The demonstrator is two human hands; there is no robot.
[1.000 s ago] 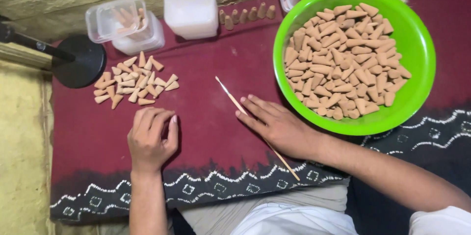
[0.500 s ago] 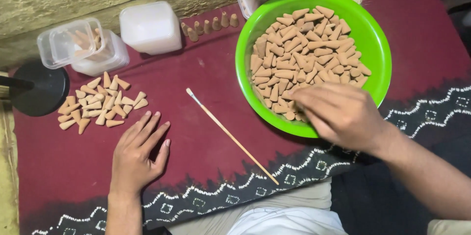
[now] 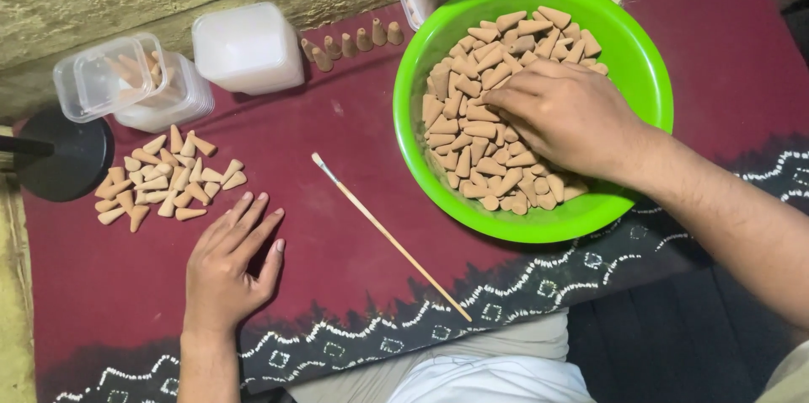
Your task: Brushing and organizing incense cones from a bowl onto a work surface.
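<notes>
Hands have changed station within the last second. Right hand (image 3: pixel 566 117) has left the thin stick (image 3: pixel 389 236), which was under its fingers 1 s ago, and now rests palm-down inside the green bowl (image 3: pixel 642 74) at 2 o'clock. Its fingers curl onto the tan cones (image 3: pixel 472 129) at the heap's centre; whether a cone is pinched yet cannot be told. The move indicates that cone pick-up is in hand and the stick is idle.

Left hand (image 3: pixel 229 264), at 7 o'clock, lies flat and open on the maroon cloth (image 3: pixel 337 133), holding nothing; its fingers have spread since 1 s ago.

A loose cone pile (image 3: pixel 164 180) lies at 10 o'clock, near the left fingertips but not touching. Clear plastic containers (image 3: pixel 160 79) and a standing cone row (image 3: pixel 350 45) sit at 11 to 12 o'clock.
</notes>
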